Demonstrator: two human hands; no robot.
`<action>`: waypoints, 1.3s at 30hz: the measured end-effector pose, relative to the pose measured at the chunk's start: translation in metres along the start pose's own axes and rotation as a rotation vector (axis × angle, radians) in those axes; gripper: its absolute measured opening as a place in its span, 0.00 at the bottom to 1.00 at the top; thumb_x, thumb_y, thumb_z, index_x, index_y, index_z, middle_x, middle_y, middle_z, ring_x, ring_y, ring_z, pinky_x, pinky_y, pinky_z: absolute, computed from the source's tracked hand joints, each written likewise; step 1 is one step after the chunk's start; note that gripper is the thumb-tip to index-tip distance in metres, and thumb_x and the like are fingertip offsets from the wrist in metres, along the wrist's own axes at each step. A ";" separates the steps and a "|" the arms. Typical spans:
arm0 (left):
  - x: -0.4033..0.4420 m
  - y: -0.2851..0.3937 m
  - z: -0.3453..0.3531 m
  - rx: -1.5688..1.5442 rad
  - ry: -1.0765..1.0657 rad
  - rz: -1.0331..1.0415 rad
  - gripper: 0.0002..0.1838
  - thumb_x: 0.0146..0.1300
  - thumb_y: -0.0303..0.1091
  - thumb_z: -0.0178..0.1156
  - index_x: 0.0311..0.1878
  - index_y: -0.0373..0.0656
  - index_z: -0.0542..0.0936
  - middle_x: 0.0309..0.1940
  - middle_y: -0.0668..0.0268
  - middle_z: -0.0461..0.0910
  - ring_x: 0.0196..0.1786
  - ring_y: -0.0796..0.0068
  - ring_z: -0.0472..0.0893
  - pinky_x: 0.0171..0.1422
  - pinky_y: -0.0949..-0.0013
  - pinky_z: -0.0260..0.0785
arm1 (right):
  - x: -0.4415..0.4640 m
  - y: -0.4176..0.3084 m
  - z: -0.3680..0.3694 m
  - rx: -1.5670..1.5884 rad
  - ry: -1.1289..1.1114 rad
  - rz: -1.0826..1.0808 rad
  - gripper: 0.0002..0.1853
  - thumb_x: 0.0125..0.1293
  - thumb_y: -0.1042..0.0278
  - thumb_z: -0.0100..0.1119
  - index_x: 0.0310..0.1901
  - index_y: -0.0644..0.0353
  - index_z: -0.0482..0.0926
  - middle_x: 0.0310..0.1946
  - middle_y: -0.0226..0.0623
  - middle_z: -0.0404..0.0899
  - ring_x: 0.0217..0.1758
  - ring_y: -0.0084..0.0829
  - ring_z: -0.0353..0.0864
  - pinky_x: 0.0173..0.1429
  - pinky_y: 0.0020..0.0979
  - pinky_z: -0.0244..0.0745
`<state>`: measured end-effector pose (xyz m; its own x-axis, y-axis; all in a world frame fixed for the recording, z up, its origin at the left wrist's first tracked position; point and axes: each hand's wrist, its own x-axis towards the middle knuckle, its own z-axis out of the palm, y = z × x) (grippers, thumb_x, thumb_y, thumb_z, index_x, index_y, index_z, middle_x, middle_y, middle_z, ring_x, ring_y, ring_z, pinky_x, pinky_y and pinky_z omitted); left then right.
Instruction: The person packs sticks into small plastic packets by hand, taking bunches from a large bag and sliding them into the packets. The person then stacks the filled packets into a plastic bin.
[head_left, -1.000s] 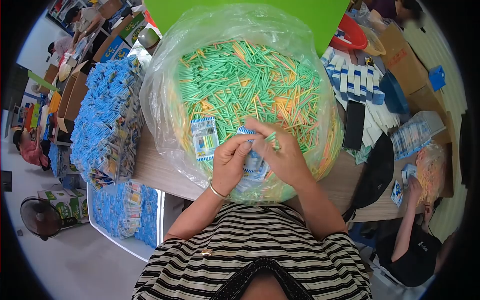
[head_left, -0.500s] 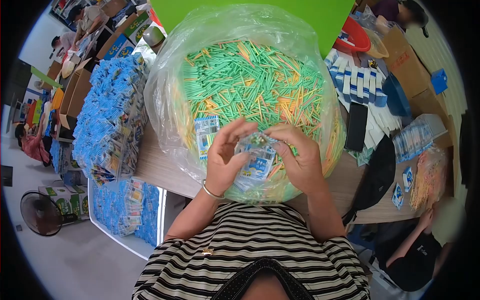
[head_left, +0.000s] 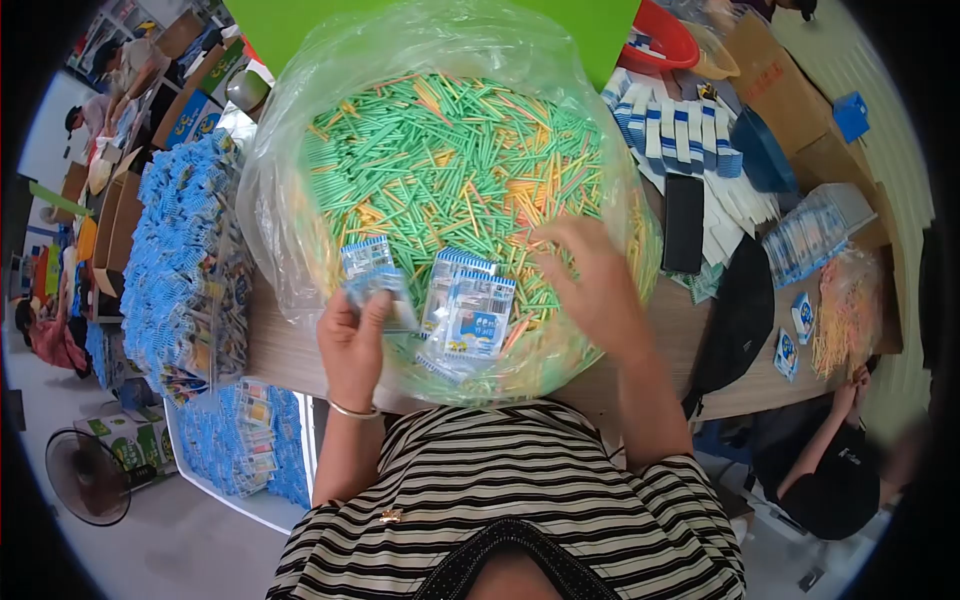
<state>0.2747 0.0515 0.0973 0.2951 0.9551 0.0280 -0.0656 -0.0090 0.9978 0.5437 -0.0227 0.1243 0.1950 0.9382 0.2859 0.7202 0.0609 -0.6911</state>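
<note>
A large clear plastic bag [head_left: 285,180] stands open on the table, full of thin green, orange and pink sticks [head_left: 450,150]. My left hand [head_left: 352,345] is closed, thumb on top, around a small blue-and-white printed packet [head_left: 383,287] at the bag's near left. Just behind it, another packet [head_left: 365,254] lies on the sticks. Several overlapping packets [head_left: 470,318] rest on the near part of the pile, between my hands. My right hand [head_left: 592,285] hovers over the right side of the sticks, slightly blurred, its fingers apart and nothing visible in them.
A tall stack of filled blue packets [head_left: 190,260] stands at left, above a white bin [head_left: 305,440] of more packets. On the right are a black phone [head_left: 684,225], bundled white-and-blue packs [head_left: 690,140], a black cap [head_left: 735,320] and a co-worker's arm [head_left: 815,460].
My hands, together around a clear packet before, have moved apart. The left went left with a packet; the right rose over the sticks. The view has shifted slightly.
</note>
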 end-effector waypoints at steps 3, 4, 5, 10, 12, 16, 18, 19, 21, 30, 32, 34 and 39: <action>0.008 -0.018 -0.012 0.182 0.189 0.080 0.08 0.68 0.29 0.66 0.45 0.35 0.81 0.32 0.70 0.82 0.35 0.85 0.76 0.41 0.78 0.69 | 0.016 0.049 -0.011 -0.556 0.118 -0.047 0.18 0.60 0.75 0.63 0.53 0.58 0.81 0.62 0.44 0.76 0.71 0.50 0.67 0.73 0.51 0.62; 0.009 -0.023 -0.011 0.178 0.187 0.080 0.08 0.68 0.29 0.66 0.45 0.35 0.81 0.32 0.70 0.82 0.35 0.85 0.76 0.41 0.78 0.69 | 0.025 0.057 -0.012 -0.561 0.119 -0.047 0.18 0.60 0.75 0.63 0.53 0.58 0.81 0.62 0.44 0.76 0.71 0.50 0.67 0.73 0.51 0.62; 0.011 -0.027 -0.011 0.265 0.210 0.116 0.08 0.68 0.29 0.66 0.44 0.35 0.80 0.32 0.70 0.81 0.35 0.84 0.75 0.40 0.77 0.68 | 0.034 0.065 -0.012 -0.622 0.087 -0.077 0.19 0.59 0.76 0.62 0.54 0.56 0.81 0.65 0.43 0.72 0.73 0.52 0.63 0.74 0.54 0.58; 0.021 -0.048 -0.005 0.494 0.301 0.282 0.07 0.69 0.29 0.65 0.44 0.36 0.80 0.35 0.72 0.79 0.36 0.85 0.74 0.41 0.78 0.67 | 0.066 0.092 -0.006 -0.693 -0.094 -0.123 0.24 0.56 0.80 0.60 0.56 0.50 0.81 0.76 0.42 0.58 0.81 0.56 0.45 0.78 0.66 0.43; 0.022 -0.051 -0.004 0.520 0.324 0.323 0.07 0.69 0.30 0.65 0.44 0.36 0.80 0.36 0.73 0.79 0.37 0.86 0.74 0.42 0.79 0.67 | 0.072 0.096 -0.005 -0.668 -0.158 -0.115 0.24 0.56 0.80 0.59 0.55 0.49 0.81 0.78 0.41 0.55 0.83 0.57 0.41 0.79 0.68 0.39; 0.022 -0.052 -0.004 0.573 0.313 0.305 0.10 0.66 0.27 0.66 0.47 0.35 0.79 0.40 0.63 0.77 0.40 0.73 0.75 0.44 0.72 0.68 | 0.076 0.099 -0.005 -0.728 -0.211 -0.091 0.24 0.56 0.82 0.58 0.55 0.52 0.80 0.78 0.40 0.54 0.83 0.56 0.39 0.80 0.68 0.36; 0.022 -0.053 -0.004 0.519 0.316 0.280 0.12 0.66 0.26 0.67 0.50 0.35 0.79 0.40 0.61 0.77 0.42 0.71 0.76 0.47 0.71 0.68 | 0.070 0.103 -0.005 -0.707 -0.196 -0.099 0.23 0.56 0.83 0.57 0.54 0.55 0.79 0.78 0.41 0.54 0.84 0.54 0.39 0.80 0.68 0.35; 0.022 -0.053 -0.004 0.493 0.318 0.269 0.13 0.65 0.26 0.67 0.51 0.36 0.78 0.40 0.61 0.78 0.43 0.69 0.76 0.49 0.70 0.69 | 0.069 0.104 -0.004 -0.696 -0.187 -0.104 0.22 0.56 0.83 0.56 0.53 0.56 0.78 0.78 0.41 0.54 0.84 0.54 0.39 0.80 0.67 0.34; 0.022 -0.050 -0.003 0.531 0.314 0.288 0.15 0.65 0.26 0.67 0.53 0.36 0.78 0.42 0.60 0.78 0.44 0.68 0.77 0.51 0.70 0.69 | 0.068 0.108 -0.002 -0.692 -0.177 -0.105 0.22 0.56 0.83 0.56 0.53 0.57 0.78 0.78 0.42 0.55 0.84 0.53 0.39 0.80 0.67 0.34; 0.022 -0.002 0.019 0.919 0.284 0.660 0.21 0.63 0.24 0.66 0.60 0.36 0.78 0.49 0.55 0.81 0.51 0.64 0.82 0.56 0.67 0.73 | 0.066 0.066 -0.008 -0.394 0.093 -0.108 0.12 0.66 0.77 0.56 0.51 0.64 0.74 0.62 0.47 0.72 0.71 0.48 0.63 0.74 0.51 0.56; 0.021 0.007 0.033 0.938 0.241 0.705 0.21 0.63 0.23 0.66 0.60 0.36 0.78 0.50 0.55 0.82 0.51 0.65 0.82 0.55 0.67 0.74 | 0.059 0.049 -0.003 -0.270 0.139 -0.114 0.10 0.69 0.76 0.55 0.50 0.65 0.73 0.57 0.46 0.76 0.66 0.46 0.70 0.71 0.47 0.63; 0.029 0.012 0.058 0.330 -0.018 0.215 0.20 0.63 0.24 0.66 0.59 0.37 0.80 0.48 0.56 0.83 0.46 0.70 0.83 0.52 0.69 0.76 | 0.052 0.035 0.003 0.278 -0.147 0.120 0.08 0.73 0.71 0.53 0.49 0.65 0.72 0.46 0.39 0.78 0.53 0.36 0.75 0.60 0.39 0.69; 0.062 -0.007 0.098 0.000 -0.098 0.037 0.15 0.64 0.24 0.66 0.54 0.37 0.84 0.39 0.61 0.85 0.37 0.76 0.82 0.44 0.74 0.74 | 0.036 0.027 0.031 0.728 -0.453 0.213 0.11 0.78 0.65 0.49 0.49 0.66 0.71 0.33 0.32 0.76 0.36 0.20 0.74 0.42 0.28 0.74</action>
<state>0.3863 0.0814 0.0978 0.3847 0.9204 0.0702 -0.0783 -0.0433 0.9960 0.5493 0.0232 0.0953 -0.1169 0.9898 -0.0814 0.0661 -0.0740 -0.9951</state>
